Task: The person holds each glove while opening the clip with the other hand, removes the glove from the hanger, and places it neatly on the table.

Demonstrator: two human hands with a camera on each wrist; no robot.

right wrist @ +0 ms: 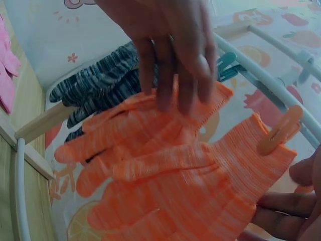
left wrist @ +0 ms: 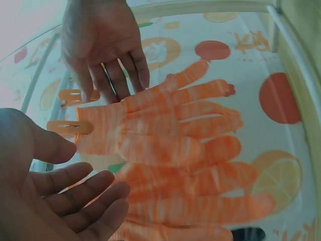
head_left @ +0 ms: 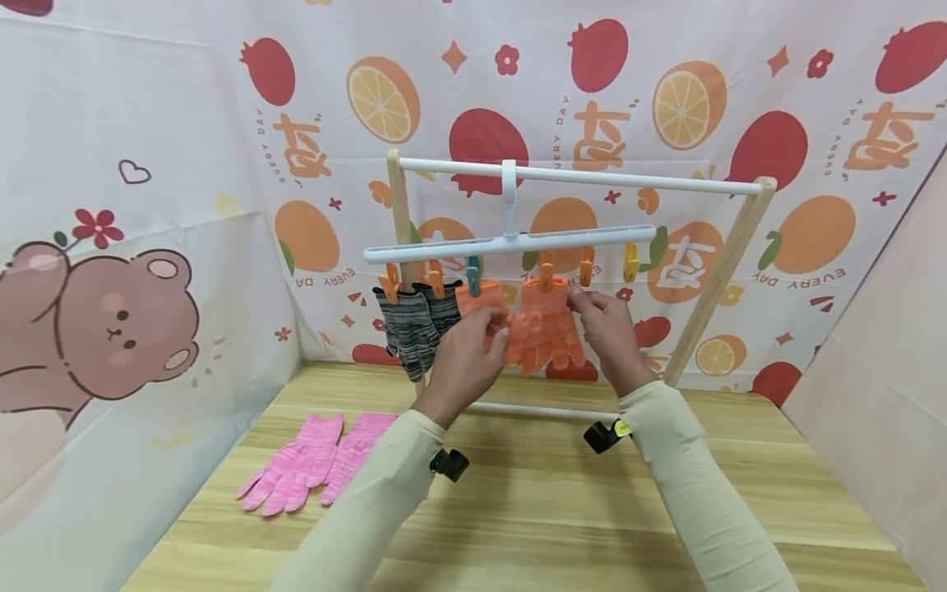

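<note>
Two orange knit gloves hang by their cuffs from a white clip hanger [head_left: 444, 251]. An orange clip [head_left: 547, 278] holds the right orange glove [head_left: 543, 316], and a teal clip [head_left: 473, 277] holds the left orange glove [head_left: 477, 294]. My left hand [head_left: 468, 353] is in front of the left one, fingers loosely bent and apart from the thumb in the left wrist view. At the right glove's cuff edge is my right hand [head_left: 612, 335]; its fingers [left wrist: 115, 80] extend loosely beside the cuff, with the thumb near an orange clip.
Black-and-grey gloves [head_left: 407, 325] hang from orange clips at the hanger's left. An orange clip [head_left: 586, 267] and a yellow clip [head_left: 630, 265] hang at its right. The hanger hooks over a rack's white bar [head_left: 629, 178]. Pink gloves [head_left: 296, 469] lie on the wooden table [head_left: 540, 510].
</note>
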